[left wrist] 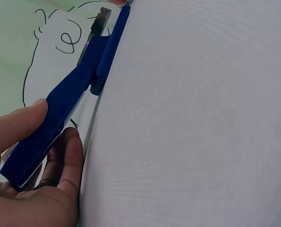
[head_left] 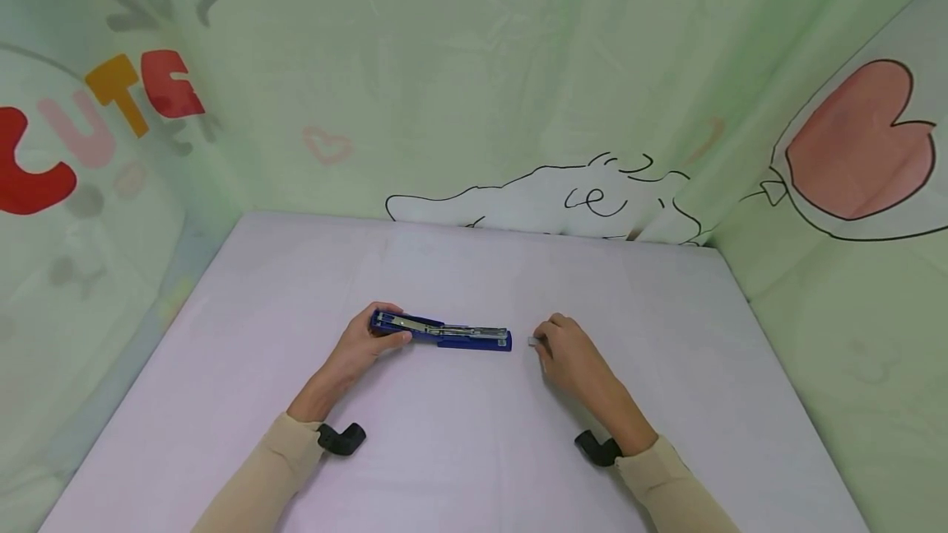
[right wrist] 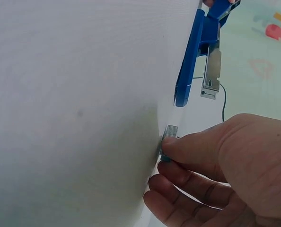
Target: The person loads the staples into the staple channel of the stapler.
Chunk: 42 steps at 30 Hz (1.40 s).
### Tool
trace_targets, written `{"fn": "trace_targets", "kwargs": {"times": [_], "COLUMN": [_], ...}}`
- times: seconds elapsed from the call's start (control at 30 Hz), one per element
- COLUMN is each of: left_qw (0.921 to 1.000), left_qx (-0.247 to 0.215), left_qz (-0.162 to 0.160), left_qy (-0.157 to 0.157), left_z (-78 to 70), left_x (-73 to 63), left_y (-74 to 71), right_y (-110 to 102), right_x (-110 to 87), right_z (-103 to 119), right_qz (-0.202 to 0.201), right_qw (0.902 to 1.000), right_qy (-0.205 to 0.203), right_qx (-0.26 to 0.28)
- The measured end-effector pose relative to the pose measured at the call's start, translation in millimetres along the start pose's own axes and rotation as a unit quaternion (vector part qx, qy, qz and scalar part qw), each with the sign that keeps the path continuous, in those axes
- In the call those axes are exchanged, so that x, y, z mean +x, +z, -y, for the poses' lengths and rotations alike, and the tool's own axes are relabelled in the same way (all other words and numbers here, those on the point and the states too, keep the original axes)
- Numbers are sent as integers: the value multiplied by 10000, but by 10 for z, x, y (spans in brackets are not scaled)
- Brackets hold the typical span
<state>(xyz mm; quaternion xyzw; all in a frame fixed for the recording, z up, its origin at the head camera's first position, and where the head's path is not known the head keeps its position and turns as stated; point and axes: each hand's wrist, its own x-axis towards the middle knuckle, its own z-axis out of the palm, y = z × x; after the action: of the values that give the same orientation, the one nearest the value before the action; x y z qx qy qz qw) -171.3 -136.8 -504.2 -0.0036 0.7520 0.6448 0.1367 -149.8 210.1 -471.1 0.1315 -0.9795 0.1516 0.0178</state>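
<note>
A blue stapler (head_left: 474, 339) lies opened out on the table, its top cover swung back to the left and its metal magazine showing. My left hand (head_left: 360, 345) grips the swung-back cover between thumb and fingers, as the left wrist view also shows at the cover (left wrist: 60, 104). Just right of the stapler's front end, my right hand (head_left: 576, 356) pinches a small strip of staples (right wrist: 171, 132) between thumb and index finger. The strip is close over the white surface, a short gap from the stapler's base (right wrist: 190, 61). Its lower part is hidden behind the thumb.
The table (head_left: 444, 451) has a pale cloth-like top with its far edge against a green printed curtain (head_left: 444, 89). More curtain with drawings and letters hangs at both sides. Black wrist devices (head_left: 342, 439) sit near both sleeves.
</note>
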Motion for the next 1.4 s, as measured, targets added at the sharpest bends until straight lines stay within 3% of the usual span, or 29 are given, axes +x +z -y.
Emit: {"fn": "trace_targets", "kwargs": {"times": [0.87,1.4], "left_qw": [10000,9999], "left_qx": [-22,-98], "left_qz": [6,15], "left_qy": [19,67], "left_z": [20,30], "left_x": [2,-2], "left_y": [11,5], "right_y": [50,78], "right_x": [23,38], "right_z": [66,123], "right_qz": [-247,-704], "right_qw": [9988,9956], "right_qy": [38,-356], "right_qx": [415,508]}}
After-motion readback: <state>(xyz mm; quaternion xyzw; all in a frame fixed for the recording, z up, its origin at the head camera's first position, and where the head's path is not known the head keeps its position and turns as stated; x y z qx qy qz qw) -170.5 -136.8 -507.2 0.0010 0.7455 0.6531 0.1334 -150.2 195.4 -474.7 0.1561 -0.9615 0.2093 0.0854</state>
